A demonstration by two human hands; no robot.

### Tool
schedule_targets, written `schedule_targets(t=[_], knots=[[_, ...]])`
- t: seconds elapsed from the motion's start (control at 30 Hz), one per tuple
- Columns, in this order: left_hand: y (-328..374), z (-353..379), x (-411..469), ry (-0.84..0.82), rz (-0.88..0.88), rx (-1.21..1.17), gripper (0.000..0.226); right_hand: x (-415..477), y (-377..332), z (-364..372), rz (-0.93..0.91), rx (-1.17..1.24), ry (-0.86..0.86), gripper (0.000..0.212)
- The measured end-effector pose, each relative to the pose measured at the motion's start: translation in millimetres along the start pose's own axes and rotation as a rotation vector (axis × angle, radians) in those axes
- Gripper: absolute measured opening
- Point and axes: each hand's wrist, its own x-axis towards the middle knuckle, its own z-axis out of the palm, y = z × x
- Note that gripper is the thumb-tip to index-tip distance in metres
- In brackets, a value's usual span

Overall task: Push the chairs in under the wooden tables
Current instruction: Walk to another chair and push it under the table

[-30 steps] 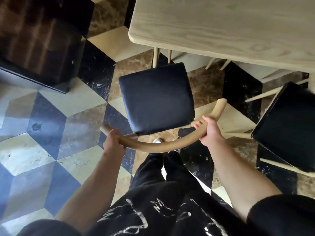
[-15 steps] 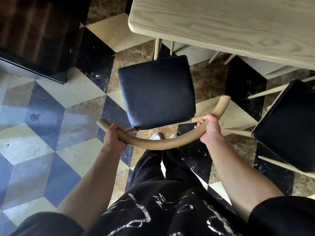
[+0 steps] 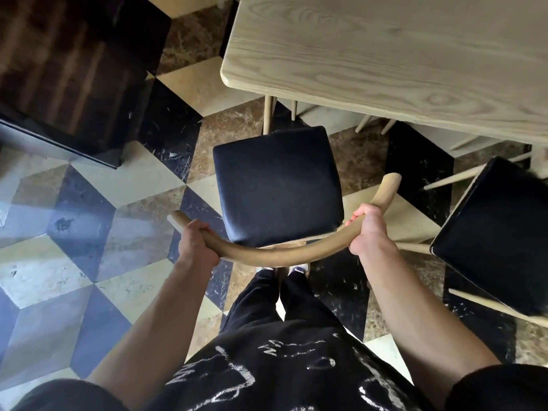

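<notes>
A chair with a black padded seat [image 3: 277,185] and a curved wooden backrest [image 3: 278,256] stands in front of me. My left hand [image 3: 198,244] grips the left end of the backrest. My right hand [image 3: 370,231] grips its right part. The seat's far edge lies just short of the near edge of the pale wooden table [image 3: 400,51] at the upper right; the whole seat is still outside the tabletop. A second black-seated chair [image 3: 501,238] stands at the right, turned at an angle, out from the table.
A dark glossy cabinet [image 3: 68,69] fills the upper left. The floor is patterned marble tile [image 3: 89,232]. Pale chair and table legs [image 3: 268,114] show under the tabletop. My legs and shoes stand right behind the chair.
The chair has slid forward toward the table, with both hands keeping their grip on the backrest. My view has shifted forward with it.
</notes>
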Motion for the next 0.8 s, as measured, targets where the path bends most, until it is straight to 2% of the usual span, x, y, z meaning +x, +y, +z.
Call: schedule_targets(t=[0.5,0.8], knots=[[3.4,89.2,-86.4,-0.034,0.136,0.18,0.01,-9.6,-45.5,-70.6,0.018,0.197,0.072,0.007],[24.3,149.2,-101.4,-0.124,0.186,0.296,0.016,4.3,-73.7,-67.4,0.07,0.311,0.106,0.007]])
